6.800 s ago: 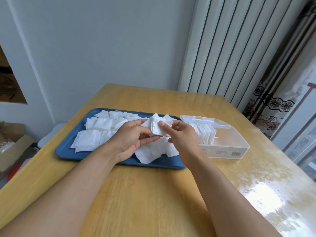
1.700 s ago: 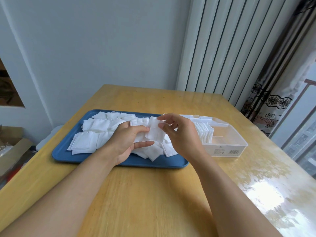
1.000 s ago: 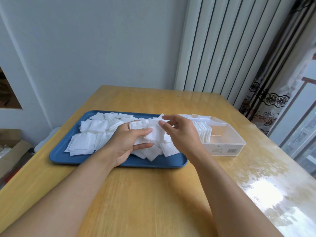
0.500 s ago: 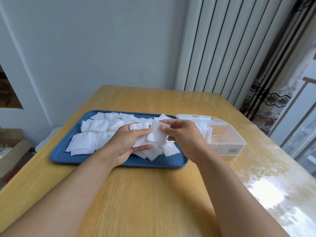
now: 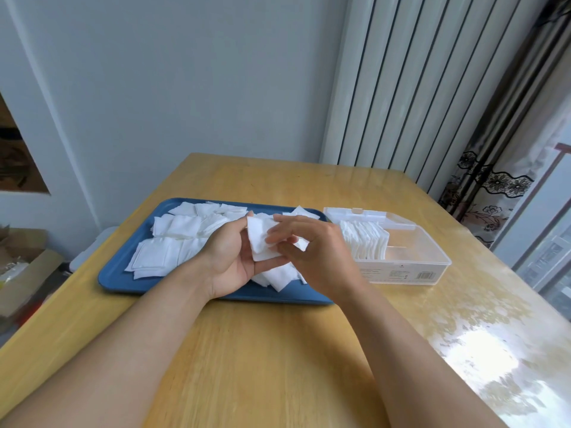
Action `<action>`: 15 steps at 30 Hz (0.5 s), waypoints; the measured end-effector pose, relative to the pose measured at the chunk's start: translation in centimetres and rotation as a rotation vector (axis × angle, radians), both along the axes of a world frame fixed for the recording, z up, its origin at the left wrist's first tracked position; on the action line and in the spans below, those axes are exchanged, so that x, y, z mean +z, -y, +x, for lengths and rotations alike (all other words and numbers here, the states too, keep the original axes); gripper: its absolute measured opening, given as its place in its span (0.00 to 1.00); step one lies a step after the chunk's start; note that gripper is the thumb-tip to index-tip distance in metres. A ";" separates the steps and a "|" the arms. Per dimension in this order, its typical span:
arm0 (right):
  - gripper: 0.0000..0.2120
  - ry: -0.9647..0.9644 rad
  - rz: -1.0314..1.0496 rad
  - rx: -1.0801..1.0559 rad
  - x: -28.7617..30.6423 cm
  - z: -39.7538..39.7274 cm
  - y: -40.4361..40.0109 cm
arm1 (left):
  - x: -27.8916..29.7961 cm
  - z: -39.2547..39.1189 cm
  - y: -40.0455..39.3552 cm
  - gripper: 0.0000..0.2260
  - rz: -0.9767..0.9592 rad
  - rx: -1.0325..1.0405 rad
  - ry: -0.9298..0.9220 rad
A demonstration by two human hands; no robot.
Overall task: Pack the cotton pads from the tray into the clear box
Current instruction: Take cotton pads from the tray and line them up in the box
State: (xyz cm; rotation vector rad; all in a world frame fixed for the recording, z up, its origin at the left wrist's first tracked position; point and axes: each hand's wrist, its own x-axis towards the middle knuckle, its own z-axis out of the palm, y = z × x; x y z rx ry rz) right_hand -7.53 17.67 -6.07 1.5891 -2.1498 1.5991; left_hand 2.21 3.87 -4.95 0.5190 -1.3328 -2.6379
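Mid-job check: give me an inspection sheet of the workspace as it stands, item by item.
Surface: wooden table, glare patch at near right.
Job's things: blue tray with loose cotton pads spread across it; clear box right of the tray, lid open, a row of pads standing in its left part, right part bare.
Clutter: nothing seen on the table.
Grippers: left hand holds a small stack of pads above the tray; right hand pinches at that stack.
Cables: nothing seen.
Surroundings: grey wall, white radiator, patterned curtain at right, cardboard box on the floor at left.
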 end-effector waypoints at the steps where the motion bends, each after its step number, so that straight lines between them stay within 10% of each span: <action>1: 0.12 -0.025 0.031 -0.002 -0.1 -0.1 0.0 | -0.1 0.0 0.1 0.26 0.011 -0.005 0.002; 15: 0.06 -0.302 0.073 -0.224 -0.2 -0.7 0.1 | -0.6 -0.6 0.5 0.12 -0.169 0.260 0.028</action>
